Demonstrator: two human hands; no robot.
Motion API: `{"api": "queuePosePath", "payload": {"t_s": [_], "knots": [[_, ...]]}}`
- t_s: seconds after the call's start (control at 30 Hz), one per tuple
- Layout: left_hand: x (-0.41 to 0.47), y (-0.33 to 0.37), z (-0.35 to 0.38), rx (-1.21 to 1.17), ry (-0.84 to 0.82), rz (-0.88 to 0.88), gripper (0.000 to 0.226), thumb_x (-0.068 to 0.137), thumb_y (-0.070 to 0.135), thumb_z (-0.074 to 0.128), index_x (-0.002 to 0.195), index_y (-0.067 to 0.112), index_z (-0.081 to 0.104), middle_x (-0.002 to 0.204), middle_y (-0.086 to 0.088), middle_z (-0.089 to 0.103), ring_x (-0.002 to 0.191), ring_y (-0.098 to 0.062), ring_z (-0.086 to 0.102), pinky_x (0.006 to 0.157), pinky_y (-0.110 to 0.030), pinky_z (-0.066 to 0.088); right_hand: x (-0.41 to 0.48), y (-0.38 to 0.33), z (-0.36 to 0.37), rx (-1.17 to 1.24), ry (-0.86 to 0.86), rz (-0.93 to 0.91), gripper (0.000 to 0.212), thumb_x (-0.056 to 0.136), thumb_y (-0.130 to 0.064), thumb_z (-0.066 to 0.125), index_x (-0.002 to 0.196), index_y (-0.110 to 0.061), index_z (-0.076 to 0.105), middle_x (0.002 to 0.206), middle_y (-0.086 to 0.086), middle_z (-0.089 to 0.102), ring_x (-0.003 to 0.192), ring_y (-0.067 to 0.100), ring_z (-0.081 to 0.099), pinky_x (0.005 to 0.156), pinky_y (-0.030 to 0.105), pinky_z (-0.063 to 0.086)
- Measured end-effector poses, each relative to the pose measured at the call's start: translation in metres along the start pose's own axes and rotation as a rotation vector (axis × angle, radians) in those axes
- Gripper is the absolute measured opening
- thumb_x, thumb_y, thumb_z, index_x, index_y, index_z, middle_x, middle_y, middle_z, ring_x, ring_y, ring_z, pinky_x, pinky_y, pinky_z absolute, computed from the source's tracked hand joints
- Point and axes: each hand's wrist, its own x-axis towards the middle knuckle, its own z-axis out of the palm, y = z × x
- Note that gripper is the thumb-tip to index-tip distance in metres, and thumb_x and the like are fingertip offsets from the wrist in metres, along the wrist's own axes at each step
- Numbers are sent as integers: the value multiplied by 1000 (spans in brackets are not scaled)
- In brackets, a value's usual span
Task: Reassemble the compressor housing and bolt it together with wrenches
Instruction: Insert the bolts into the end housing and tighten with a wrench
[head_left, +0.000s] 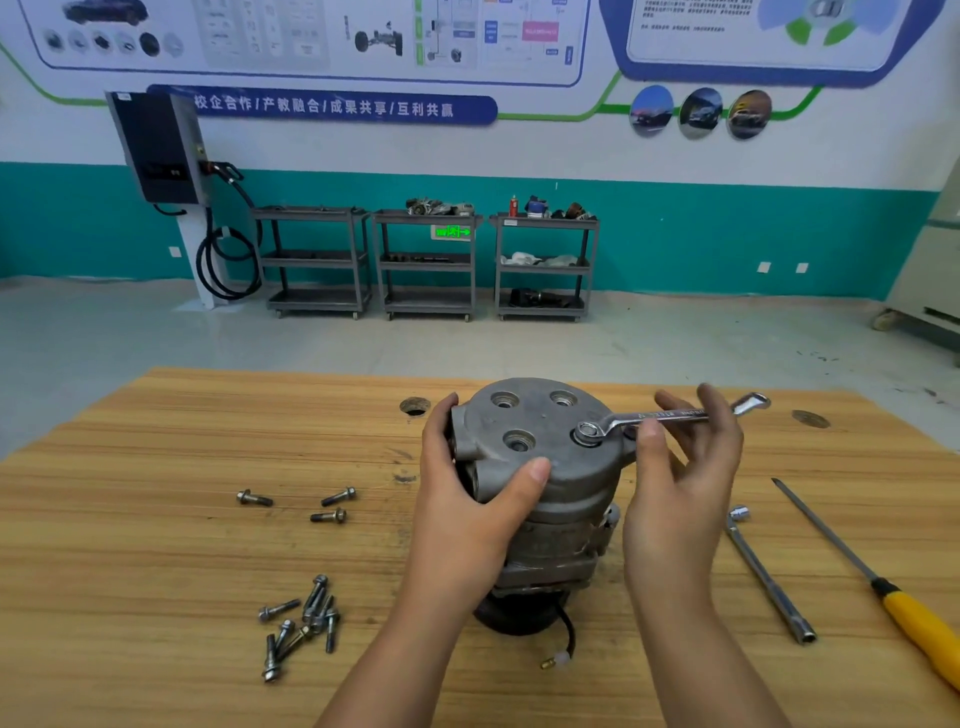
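Note:
A grey metal compressor housing (540, 467) stands upright on the wooden table (156, 545). My left hand (467, 499) grips its left side, thumb on the top cover. My right hand (680, 467) holds the shaft of a ring wrench (670, 415) between thumb and fingers. The wrench's ring end sits over a bolt (588, 432) at the cover's right. Three other bolt holes on the cover are open. Three loose bolts (327, 506) lie to the left, and a pile of several bolts (301, 623) lies nearer me.
A socket T-wrench (769, 577) and a yellow-handled screwdriver (893, 597) lie on the table to the right. A wire with a connector (561, 654) trails from the compressor's base. The table has two round holes (414, 405). Carts stand by the far wall.

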Motion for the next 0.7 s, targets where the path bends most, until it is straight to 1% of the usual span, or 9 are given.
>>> {"api": "queuePosePath", "payload": {"t_s": [0.07, 0.13, 0.2, 0.27, 0.33, 0.43, 0.57, 0.63, 0.7], "knots": [[-1, 0, 0, -1, 2, 2, 95, 52, 57, 71, 135, 42, 29, 124, 18, 55, 103, 8, 59, 79, -7, 47, -8, 7, -3, -19, 63, -86, 41, 91, -11, 54, 115, -43, 46, 114, -20, 55, 110, 1, 52, 92, 17, 38], [-1, -1, 0, 2, 3, 1, 95, 52, 58, 71, 135, 42, 29, 123, 19, 55, 103, 9, 59, 78, -6, 47, -12, 11, -8, -140, 52, -177, 27, 88, -16, 48, 109, -32, 55, 113, -14, 57, 109, 4, 51, 89, 10, 36], [0, -1, 0, 3, 3, 0, 94, 52, 58, 71, 134, 44, 28, 123, 20, 55, 102, 9, 58, 77, -6, 46, -14, 15, -10, -186, -5, -165, 23, 88, -15, 46, 101, -26, 61, 111, -11, 59, 108, 2, 52, 90, 16, 39], [-1, 0, 0, 9, 0, -6, 93, 52, 59, 71, 133, 46, 28, 123, 20, 55, 103, 9, 59, 79, -7, 48, -10, 11, -11, -19, -21, 5, 26, 92, -9, 50, 98, -32, 62, 108, -13, 63, 105, 0, 56, 87, 17, 43], [-1, 1, -1, 14, -1, -12, 90, 54, 56, 72, 132, 47, 28, 123, 20, 55, 102, 8, 59, 81, -9, 49, 4, 4, -14, 273, -22, 211, 28, 94, -7, 48, 108, -28, 60, 110, -11, 66, 108, 3, 59, 88, 21, 42], [-1, 0, -1, 17, -5, -15, 84, 61, 46, 73, 132, 47, 29, 123, 20, 54, 101, 9, 59, 80, -9, 49, 26, -9, -21, 646, -62, 337, 25, 100, -23, 35, 116, -18, 53, 108, 3, 71, 108, 17, 64, 92, 33, 42], [-1, 2, -1, 19, -9, -17, 81, 56, 55, 73, 123, 56, 28, 125, 18, 54, 104, 7, 58, 84, -12, 50, 12, -22, -26, 763, 99, 205, 44, 102, -34, 20, 89, -13, 56, 71, 5, 67, 75, 22, 66, 85, 38, 51], [-1, 1, 0, 15, -3, -17, 85, 52, 60, 70, 125, 55, 29, 126, 18, 53, 106, 6, 58, 85, -13, 50, -7, -24, -26, 745, 96, 33, 45, 101, -37, 20, 83, -14, 55, 73, 5, 67, 78, 24, 65, 86, 38, 52], [0, 0, 1, 8, 3, -15, 82, 51, 60, 70, 123, 57, 29, 124, 20, 54, 102, 8, 58, 79, -8, 48, -24, -24, -24, 689, 38, -167, 41, 96, -46, 35, 84, -15, 58, 80, 5, 67, 85, 27, 63, 85, 40, 52]]}}
